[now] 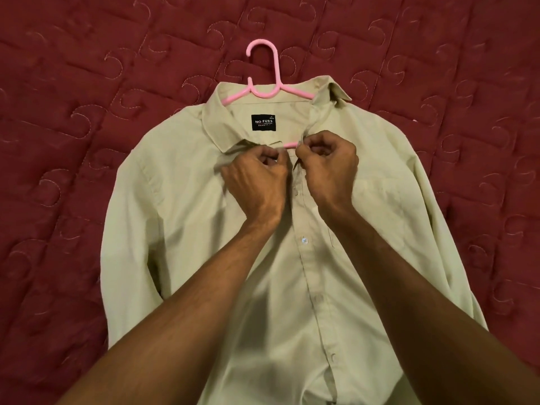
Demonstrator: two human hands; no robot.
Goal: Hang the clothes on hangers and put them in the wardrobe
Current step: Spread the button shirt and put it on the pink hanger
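Note:
A pale green long-sleeved shirt (pixel 263 273) lies flat, front up, on a dark red quilt. A pink plastic hanger (pixel 264 71) sits inside it, its hook sticking out past the collar and a short piece of its bar showing at the open neck. My left hand (pixel 257 176) pinches the left edge of the shirt front just below the collar. My right hand (pixel 327 168) pinches the right edge beside it. Both hands meet at the top of the button placket. Lower buttons look fastened.
The red quilted bedspread (pixel 73 141) fills the whole view around the shirt. The shirt's sleeves lie along its sides. A black brand label (pixel 264 122) shows inside the collar. No wardrobe is in view.

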